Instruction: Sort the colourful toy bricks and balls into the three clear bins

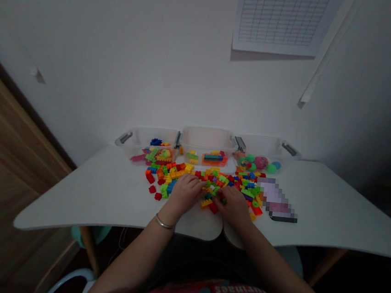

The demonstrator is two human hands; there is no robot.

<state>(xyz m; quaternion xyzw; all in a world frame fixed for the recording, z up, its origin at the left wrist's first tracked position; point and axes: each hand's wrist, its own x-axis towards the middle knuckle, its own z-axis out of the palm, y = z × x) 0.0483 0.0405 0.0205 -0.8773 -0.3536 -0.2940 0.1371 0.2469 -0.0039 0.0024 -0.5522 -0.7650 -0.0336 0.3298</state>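
A heap of colourful toy building bricks (175,174) spreads over the white table in front of me. My left hand (187,192), with a bracelet at the wrist, reaches into the heap from the left, fingers bent together at the tips. Whatever those fingertips pinch is too small to make out. My right hand (234,204) is close by on the right, its fingers curled around a small green brick, partly hidden. Between both hands lie a yellow-orange brick (206,203) and a dark teal piece (207,196). Red bricks (152,189) are scattered at the heap's left edge.
Behind the heap stand three clear plastic boxes: the left box (155,135) and middle box (210,138) hold bricks, the right box (263,146) colourful balls. A blurred-out phone-like device (276,200) lies right of the heap. The white table (108,193) has a curved front edge.
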